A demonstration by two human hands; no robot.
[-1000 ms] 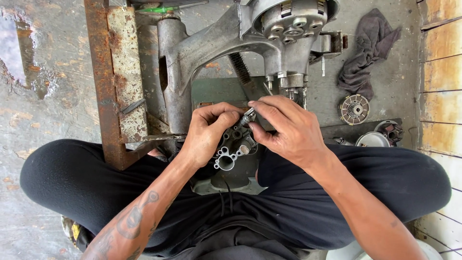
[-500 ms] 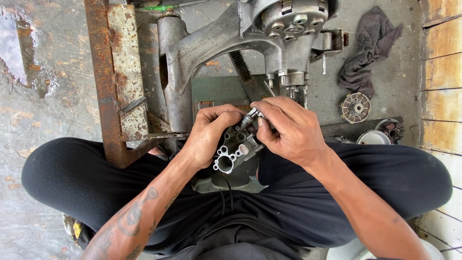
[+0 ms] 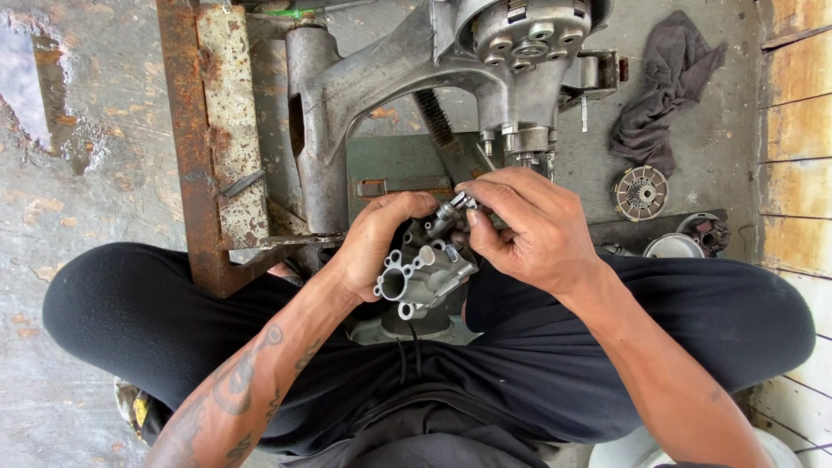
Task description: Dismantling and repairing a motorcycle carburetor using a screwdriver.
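Left hand (image 3: 373,247) is wrapped around a small cast aluminium housing (image 3: 425,276), holding it up over the lap just below the big engine casing (image 3: 416,78). Right hand (image 3: 533,230) is pinched narrow on a little metal fitting (image 3: 452,208) at the top of that housing. Right of the casing there's a dark rag (image 3: 663,82) and a round toothed disc (image 3: 640,192) on the concrete floor (image 3: 78,191).
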